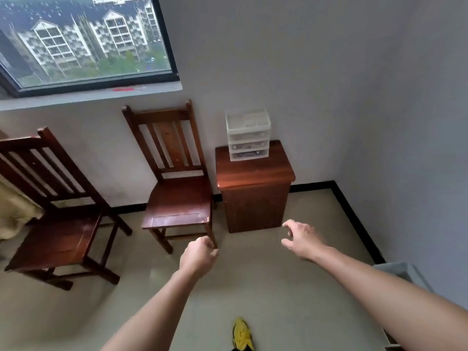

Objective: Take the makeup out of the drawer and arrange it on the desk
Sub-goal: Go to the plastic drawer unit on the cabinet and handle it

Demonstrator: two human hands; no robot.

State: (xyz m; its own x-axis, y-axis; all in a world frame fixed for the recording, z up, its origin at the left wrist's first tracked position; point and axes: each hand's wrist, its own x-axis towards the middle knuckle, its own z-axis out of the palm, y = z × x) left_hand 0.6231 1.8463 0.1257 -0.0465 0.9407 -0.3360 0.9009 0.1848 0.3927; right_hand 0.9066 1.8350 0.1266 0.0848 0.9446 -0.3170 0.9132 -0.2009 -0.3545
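Observation:
A clear plastic drawer organizer (247,135) with three small drawers stands at the back of a small dark wooden desk (254,173) against the wall. Small items show dimly inside the drawers. My left hand (198,255) hangs in the air well short of the desk, fingers curled into a loose fist with nothing in it. My right hand (301,239) reaches forward below the desk front, fingers loosely bent and spread, holding nothing.
Two dark wooden chairs stand left of the desk, the nearer chair (174,178) right beside it and the other chair (53,206) further left. A window (83,39) is above. A grey bin (402,274) sits by the right wall. My yellow shoe (241,334) is on the floor.

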